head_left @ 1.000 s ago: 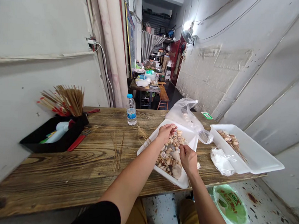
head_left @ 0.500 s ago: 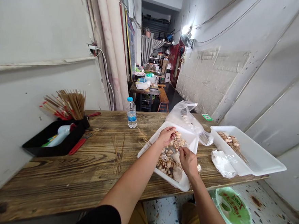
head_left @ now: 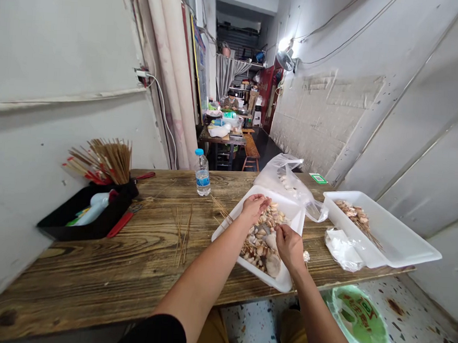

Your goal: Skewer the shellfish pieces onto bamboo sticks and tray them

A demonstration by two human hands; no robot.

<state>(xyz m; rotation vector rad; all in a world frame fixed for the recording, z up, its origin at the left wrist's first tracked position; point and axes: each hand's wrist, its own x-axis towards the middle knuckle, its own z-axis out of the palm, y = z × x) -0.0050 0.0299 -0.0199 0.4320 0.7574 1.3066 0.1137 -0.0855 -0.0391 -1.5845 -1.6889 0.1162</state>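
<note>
A white tray (head_left: 229, 219) holds a heap of small pale and brown food pieces (head_left: 261, 241), whose exact kind I cannot make out. My left hand (head_left: 254, 207) reaches over the tray's far part, fingers stretched and slightly apart at the pieces. To its right, my right hand (head_left: 289, 243) is closed above the tray's right side; its fingers hide what they grip. Thin bamboo skewers (head_left: 221, 206) lie by the tray's left rim, and several more skewers (head_left: 182, 236) rest on the wooden table (head_left: 127, 274).
At right stands a second white tray (head_left: 408, 241) with filled skewers (head_left: 355, 217), beside a tissue packet (head_left: 343, 250). A clear plastic bag (head_left: 283, 178) and a water bottle (head_left: 202, 175) stand farther back. Left is a black box (head_left: 91, 230) with bundled skewers (head_left: 112, 158). A green-lined bin (head_left: 359, 321) is below.
The fingers of my left hand have loosened and spread a little over the pieces. My right hand stays closed in nearly the same place. The view has shifted slightly.
</note>
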